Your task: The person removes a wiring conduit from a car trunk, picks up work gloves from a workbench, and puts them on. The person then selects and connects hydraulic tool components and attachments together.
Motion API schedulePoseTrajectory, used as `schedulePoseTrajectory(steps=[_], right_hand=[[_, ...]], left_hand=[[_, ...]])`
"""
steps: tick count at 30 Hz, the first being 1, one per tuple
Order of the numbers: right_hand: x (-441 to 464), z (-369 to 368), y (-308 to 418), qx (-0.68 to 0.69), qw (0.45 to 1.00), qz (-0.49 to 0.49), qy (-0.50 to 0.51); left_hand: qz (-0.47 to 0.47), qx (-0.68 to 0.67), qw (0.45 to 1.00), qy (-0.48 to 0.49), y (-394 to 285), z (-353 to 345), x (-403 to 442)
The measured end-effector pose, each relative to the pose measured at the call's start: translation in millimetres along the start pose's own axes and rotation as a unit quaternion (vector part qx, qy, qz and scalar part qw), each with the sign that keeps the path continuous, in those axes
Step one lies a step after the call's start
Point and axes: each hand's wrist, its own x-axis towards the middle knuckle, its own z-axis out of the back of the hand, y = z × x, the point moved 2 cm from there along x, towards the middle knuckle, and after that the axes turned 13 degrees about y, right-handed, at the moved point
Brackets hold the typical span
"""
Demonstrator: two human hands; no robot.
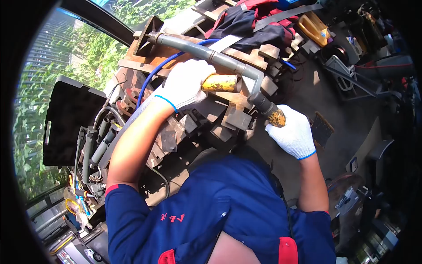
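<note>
Both of my hands wear white knit gloves with blue cuffs. My left hand (187, 83) is closed around a worn yellow tube (224, 83) whose open end points right. Behind it, a long grey pipe (198, 50) runs from the upper left to an elbow at the right. Below the elbow is a dark coupling (263, 104), then a scuffed yellow-and-black end piece (277, 118). My right hand (292, 132) grips this end piece, with the palm side hidden. Wooden and metal blocks (239, 119) are piled under the pipe.
A blue hose (149, 81) curves behind my left hand. Dark blue and red clothing (246, 22) lies at the back beside a yellow plastic item (312, 28). An open black case (70, 123) and grey tubes (103, 147) are at the left. A white crate (338, 70) stands on the right.
</note>
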Motion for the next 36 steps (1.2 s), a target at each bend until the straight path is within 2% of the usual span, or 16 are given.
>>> schedulePoseTrajectory(steps=[1, 3, 4, 7, 12, 18, 22, 24, 25, 26, 31, 33, 34, 36], right_hand=[[1.3, 4.3, 0.0, -0.027, 0.999, 0.024, 0.010], [-1.8, 6.2, 3.0, 0.010, 0.998, 0.055, 0.029], [0.3, 8.6, 6.3, 0.018, 0.997, 0.065, 0.040], [-2.8, 15.8, 13.7, 0.028, 0.992, 0.108, 0.065], [-10.0, 17.5, 13.0, 0.007, 0.984, 0.153, 0.090], [-14.6, 16.5, 15.4, -0.113, 0.972, 0.180, 0.098], [-18.6, 30.7, 22.5, -0.239, 0.949, 0.184, 0.091], [-16.8, 29.1, 19.8, -0.210, 0.953, 0.174, 0.132], [-17.6, 27.8, 19.0, -0.196, 0.953, 0.171, 0.154], [-19.9, 24.9, 25.0, -0.158, 0.955, 0.195, 0.160], [-3.1, 19.4, 12.4, -0.183, 0.946, 0.169, 0.206], [-3.3, 10.0, 11.7, -0.121, 0.956, 0.166, 0.210], [-3.6, 2.6, 11.7, -0.149, 0.956, 0.149, 0.204], [-2.4, 1.6, 25.8, -0.097, 0.951, 0.150, 0.251]], left_hand=[[-0.002, -0.022, 0.998, -0.062, -5.9, 7.3, -10.0], [-0.004, -0.011, 0.996, -0.089, -25.9, 21.3, -24.1], [0.013, 0.020, 0.999, -0.043, -37.0, 26.9, -29.5], [0.057, 0.020, 0.996, -0.071, -58.6, 28.7, -52.6], [0.085, 0.025, 0.994, -0.059, -74.8, 13.6, -80.8], [0.084, 0.007, 0.994, -0.070, -99.9, 8.6, -89.6], [0.087, 0.020, 0.996, -0.028, -111.3, 7.8, -90.0], [0.079, 0.031, 0.996, 0.000, -120.7, 11.9, -85.9], [0.066, 0.025, 0.997, -0.026, -126.5, 7.8, -83.5], [0.059, 0.032, 0.998, -0.013, -132.3, 3.8, -79.9], [0.070, 0.048, 0.996, 0.014, -132.1, -4.9, -67.8], [0.065, 0.076, 0.995, 0.011, -136.1, 3.5, -66.2], [0.051, 0.092, 0.994, 0.004, -138.3, 6.8, -64.6], [0.023, 0.113, 0.993, 0.009, -145.9, 9.5, -58.8]])
